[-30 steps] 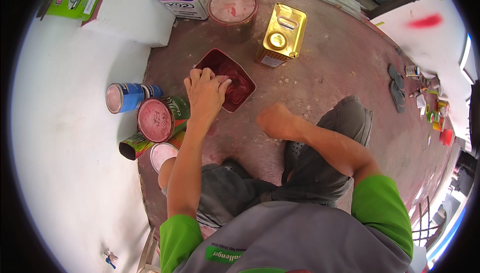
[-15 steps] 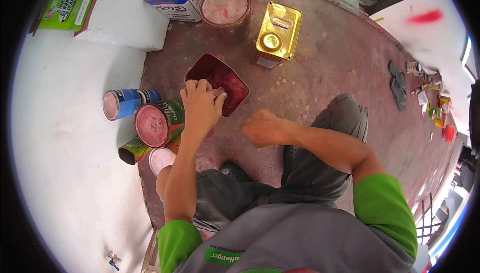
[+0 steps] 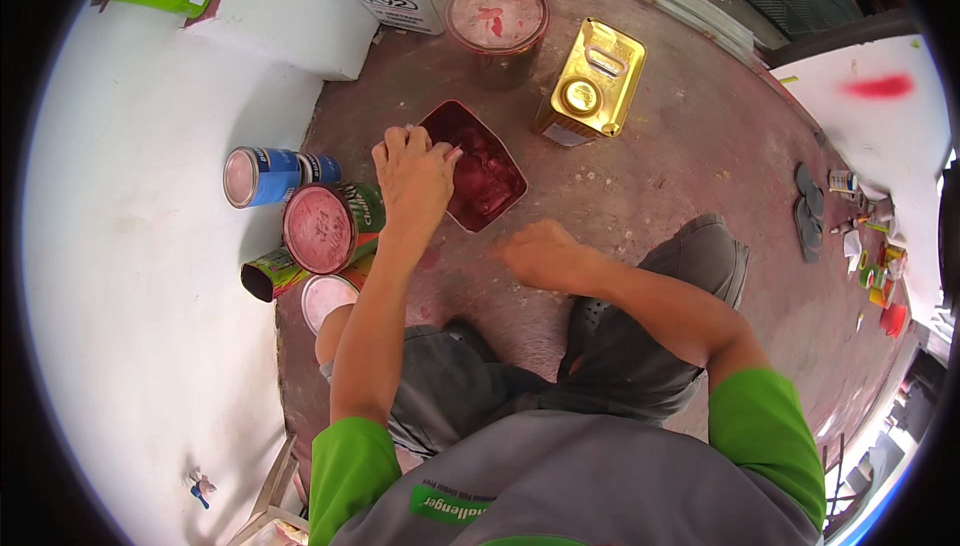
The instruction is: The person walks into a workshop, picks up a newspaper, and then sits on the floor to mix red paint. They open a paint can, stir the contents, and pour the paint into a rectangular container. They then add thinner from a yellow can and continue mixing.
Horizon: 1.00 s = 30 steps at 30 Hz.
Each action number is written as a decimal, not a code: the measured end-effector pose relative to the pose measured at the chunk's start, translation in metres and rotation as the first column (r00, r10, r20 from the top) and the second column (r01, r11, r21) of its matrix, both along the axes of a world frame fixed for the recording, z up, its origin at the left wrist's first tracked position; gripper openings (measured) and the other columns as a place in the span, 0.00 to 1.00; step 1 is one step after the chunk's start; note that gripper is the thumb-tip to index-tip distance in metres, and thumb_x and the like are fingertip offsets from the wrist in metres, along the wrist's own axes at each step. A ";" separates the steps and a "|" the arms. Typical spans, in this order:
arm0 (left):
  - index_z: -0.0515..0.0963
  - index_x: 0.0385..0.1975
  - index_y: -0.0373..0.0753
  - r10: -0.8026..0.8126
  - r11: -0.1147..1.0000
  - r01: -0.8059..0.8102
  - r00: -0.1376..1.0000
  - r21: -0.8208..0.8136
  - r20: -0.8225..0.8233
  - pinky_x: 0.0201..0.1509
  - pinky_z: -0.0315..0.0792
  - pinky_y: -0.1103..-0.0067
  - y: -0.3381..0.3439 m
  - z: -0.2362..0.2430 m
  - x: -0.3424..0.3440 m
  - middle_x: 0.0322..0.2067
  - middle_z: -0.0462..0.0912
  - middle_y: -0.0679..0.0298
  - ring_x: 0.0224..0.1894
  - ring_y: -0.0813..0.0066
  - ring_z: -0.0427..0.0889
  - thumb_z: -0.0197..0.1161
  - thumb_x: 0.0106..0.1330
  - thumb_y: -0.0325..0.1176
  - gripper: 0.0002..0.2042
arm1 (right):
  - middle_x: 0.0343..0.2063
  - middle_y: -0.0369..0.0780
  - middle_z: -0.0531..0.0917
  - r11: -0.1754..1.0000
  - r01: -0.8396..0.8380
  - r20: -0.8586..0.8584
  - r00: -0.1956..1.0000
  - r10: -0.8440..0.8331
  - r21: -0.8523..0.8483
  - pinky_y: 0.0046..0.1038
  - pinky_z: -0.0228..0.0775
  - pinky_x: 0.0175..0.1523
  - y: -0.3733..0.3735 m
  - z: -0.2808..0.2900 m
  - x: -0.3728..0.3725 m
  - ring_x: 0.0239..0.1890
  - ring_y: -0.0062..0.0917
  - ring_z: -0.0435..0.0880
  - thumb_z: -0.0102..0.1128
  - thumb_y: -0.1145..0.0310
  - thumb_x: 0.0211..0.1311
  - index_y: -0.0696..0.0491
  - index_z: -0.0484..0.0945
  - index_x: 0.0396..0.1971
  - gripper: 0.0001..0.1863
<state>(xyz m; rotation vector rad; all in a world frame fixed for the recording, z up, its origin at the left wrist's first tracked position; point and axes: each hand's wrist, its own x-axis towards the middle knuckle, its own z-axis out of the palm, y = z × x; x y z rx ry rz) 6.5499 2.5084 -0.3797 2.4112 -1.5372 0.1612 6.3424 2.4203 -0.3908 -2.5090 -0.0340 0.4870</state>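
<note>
A square tin (image 3: 487,189) with its top cut away stands on the floor before me, its inside coated with dark red paint. My left hand (image 3: 415,171) is closed at its left rim, the thumb over the inner side and the fingers curled at the outer side. A small pale bit shows by the thumb; I cannot make it out. Right of the tin and a little nearer, my right hand (image 3: 545,254) is curled into a loose, slightly blurred fist, apart from the tin. Whatever that fist may hold is hidden.
A gold can (image 3: 598,81) and a round red-stained pail (image 3: 498,14) stand beyond the tin. Several paint cans, among them a green one (image 3: 320,228) and a blue one (image 3: 262,178), lie at left by the white wall. Dark sandals (image 3: 809,211) lie far right.
The view has turned slightly, so the floor things appear farther right. My left hand keeps its place at the tin's rim, and more of the red inside shows. My right hand stays curled.
</note>
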 end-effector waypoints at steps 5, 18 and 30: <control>0.91 0.34 0.38 -0.025 0.993 0.030 0.999 0.112 -0.045 0.55 0.63 0.64 0.011 0.009 -0.007 0.37 0.80 0.64 0.49 0.61 0.72 0.72 0.65 0.41 0.12 | 0.32 0.46 0.90 0.999 -0.019 0.051 0.998 0.021 -0.044 0.43 0.82 0.38 0.007 -0.009 -0.003 0.36 0.43 0.91 0.61 0.71 0.60 0.55 0.84 0.36 0.07; 0.90 0.41 0.44 -0.194 0.975 0.200 0.978 0.097 -0.075 0.52 0.67 0.61 0.004 -0.003 -0.012 0.37 0.81 0.64 0.48 0.57 0.76 0.67 0.70 0.42 0.11 | 0.35 0.47 0.91 0.994 -0.085 0.179 0.979 0.096 -0.067 0.43 0.82 0.36 0.024 -0.041 0.002 0.40 0.41 0.92 0.63 0.66 0.55 0.55 0.90 0.30 0.11; 0.87 0.45 0.38 -0.056 0.951 0.042 0.998 0.306 0.039 0.57 0.67 0.62 0.008 0.009 -0.002 0.42 0.78 0.60 0.53 0.57 0.74 0.64 0.73 0.41 0.14 | 0.38 0.52 0.91 0.998 -0.037 0.077 0.996 0.042 -0.060 0.46 0.84 0.48 0.012 -0.043 0.013 0.45 0.46 0.91 0.63 0.68 0.59 0.61 0.90 0.36 0.14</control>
